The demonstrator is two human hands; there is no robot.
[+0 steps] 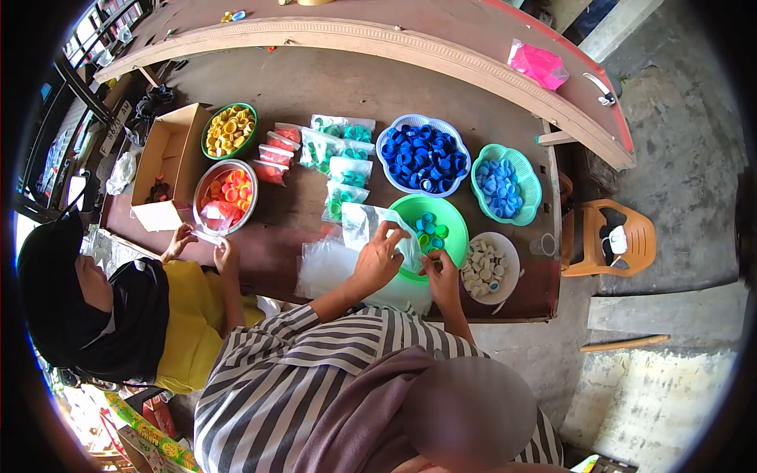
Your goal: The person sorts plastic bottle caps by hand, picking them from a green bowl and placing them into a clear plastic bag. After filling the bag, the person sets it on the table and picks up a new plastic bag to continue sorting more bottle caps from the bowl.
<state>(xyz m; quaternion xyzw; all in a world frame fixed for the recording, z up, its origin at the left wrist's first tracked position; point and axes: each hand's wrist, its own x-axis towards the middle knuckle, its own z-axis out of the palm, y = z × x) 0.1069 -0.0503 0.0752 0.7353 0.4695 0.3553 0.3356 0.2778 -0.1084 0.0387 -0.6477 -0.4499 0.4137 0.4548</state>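
A clear plastic bag [371, 224] hangs between my two hands, beside a light green basin [455, 226]. My left hand [380, 256] is bent over the bag, its fingers closed on the plastic. At the bag's right edge, over the basin's near rim, my right hand [441, 276] pinches the plastic; its fingertips are partly hidden. Green and blue bottle caps [430, 231] lie inside the basin. Under my left forearm is a stack of flat empty plastic bags [322, 270].
Dark blue caps [424, 158], light blue caps [498, 188] and whitish caps [482, 270] fill containers nearby. Filled bags [347, 169] lie further back. On the left, a co-worker's hands [227, 256] hold a small bag near a bowl of orange caps [235, 188]. A cardboard box [177, 142] stands beyond.
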